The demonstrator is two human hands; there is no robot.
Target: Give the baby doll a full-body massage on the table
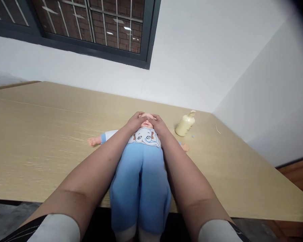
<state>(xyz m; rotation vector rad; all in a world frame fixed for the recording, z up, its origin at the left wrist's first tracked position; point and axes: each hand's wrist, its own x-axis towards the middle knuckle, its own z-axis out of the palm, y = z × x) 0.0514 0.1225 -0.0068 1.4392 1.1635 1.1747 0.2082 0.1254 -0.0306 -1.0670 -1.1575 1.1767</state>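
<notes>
A baby doll (142, 161) in light blue trousers and a top with an elephant face lies on its back on the table, its legs reaching past the near edge towards me. My left hand (136, 121) cups one side of the doll's head (146, 125), fingers curled round it and thumb across the upper face. On the other side my right hand (158, 124) does the same, its thumb meeting the left one near the doll's nose. The mouth shows below the thumbs; the eyes are hidden. The doll's arms stretch out sideways, partly behind my forearms.
A cream pump bottle (185, 124) stands on the wooden table (53, 134), right of the doll's head. Beside it lies a tiny blue bit (193, 136), and farther right a thin pale strip (218, 129). A white wall (181, 67) and barred window (111, 27) rise behind.
</notes>
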